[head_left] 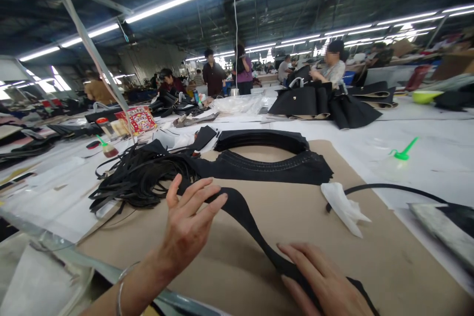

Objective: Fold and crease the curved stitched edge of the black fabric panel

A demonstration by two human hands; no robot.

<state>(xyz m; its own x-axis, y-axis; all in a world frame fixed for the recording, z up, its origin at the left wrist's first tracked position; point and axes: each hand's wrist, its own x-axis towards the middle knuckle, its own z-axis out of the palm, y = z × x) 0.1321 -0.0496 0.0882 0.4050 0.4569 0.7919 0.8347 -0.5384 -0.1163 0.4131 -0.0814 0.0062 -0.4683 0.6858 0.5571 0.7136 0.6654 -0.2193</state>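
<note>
A long curved black strip runs across the brown board, its middle raised off the surface. My left hand is at its upper left end, fingers spread, with the fingertips at the strip's edge. Lower right, my right hand has the strip passing between its thumb and fingers. Beyond my left hand lies a tangled heap of thin black strips. A black curved piece with stitched-looking marks lies at the board's far side, in front of a stack of black curved pieces.
Crumpled white tissue lies right, near a black cord. A green-nozzled bottle stands behind; another is left. Black bags and a red packet are farther back. Several people stand or sit beyond.
</note>
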